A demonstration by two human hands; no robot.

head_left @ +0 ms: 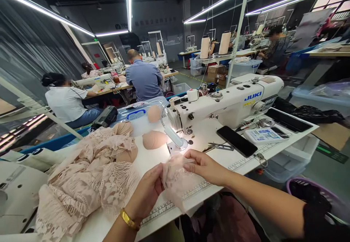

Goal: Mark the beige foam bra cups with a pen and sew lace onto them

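Note:
A piece of sheer pale pink lace fabric (177,178) hangs between my two hands, just in front of the needle area of a white sewing machine (218,105). My left hand (149,189) pinches its left side, fingers closed. On the other side, my right hand (203,165) grips the upper right edge between thumb and fingers. The lower end of the fabric drapes over the table's front edge. Beige moulded cups (154,140) lie behind and left of the needle. A large heap of beige lace (82,176) covers the table beside my left forearm.
Thread snips (221,146), a black phone (236,140) and a white-and-blue box (264,134) lie right of the needle. A printed ruler (160,211) runs along the table's front edge. Behind stands a clear plastic bin (136,116). Other people sit at machines farther off.

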